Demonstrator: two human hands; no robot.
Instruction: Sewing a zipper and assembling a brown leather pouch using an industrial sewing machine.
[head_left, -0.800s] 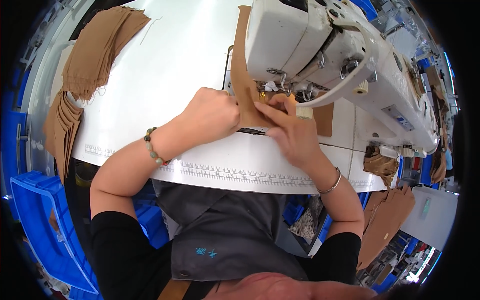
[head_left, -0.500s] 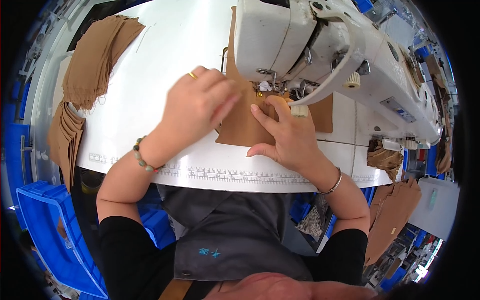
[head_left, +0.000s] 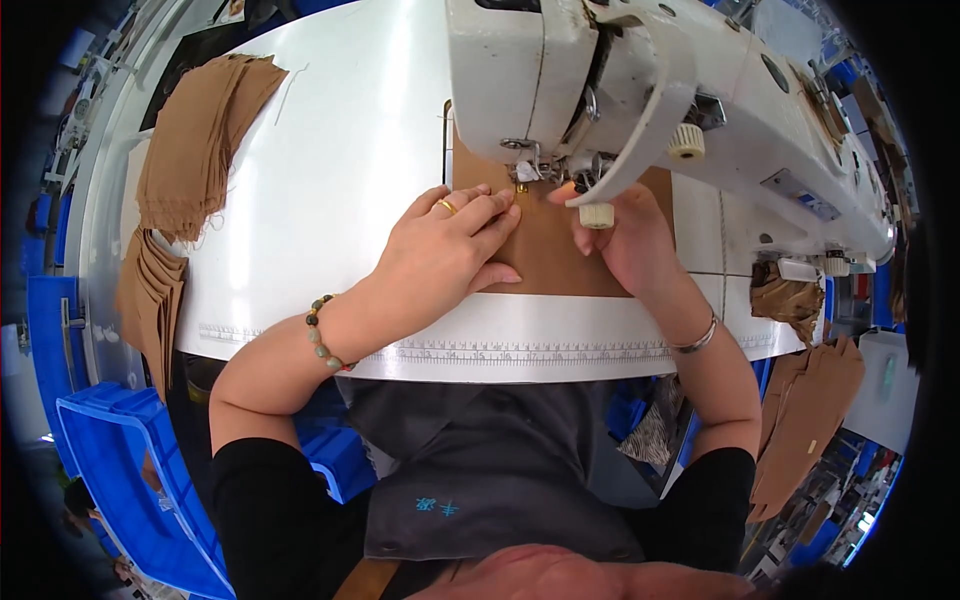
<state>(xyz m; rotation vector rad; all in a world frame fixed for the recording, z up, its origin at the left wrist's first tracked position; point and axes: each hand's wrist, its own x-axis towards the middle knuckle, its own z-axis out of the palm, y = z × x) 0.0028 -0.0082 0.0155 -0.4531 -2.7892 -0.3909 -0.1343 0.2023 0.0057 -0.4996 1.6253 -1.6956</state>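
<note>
A flat brown fabric piece lies on the white table under the head of a white sewing machine. My left hand rests on its left part, fingers stretched forward and fingertips close beside the small brass-coloured presser foot. To the right of the foot, my right hand is over the fabric, its index finger and thumb apart. The machine's curved white arm and a ribbed cream knob hide part of that hand.
Stacked brown fabric pieces lie at the far left, with more folded pieces hanging over the edge. A ruler strip runs along the table's front. At lower left stands a blue bin. Brown panels hang at the right.
My left hand has come down from above the fabric onto its left part. My right hand has shifted right, away from the presser foot. The fabric is turned and now lies squarer to the table.
</note>
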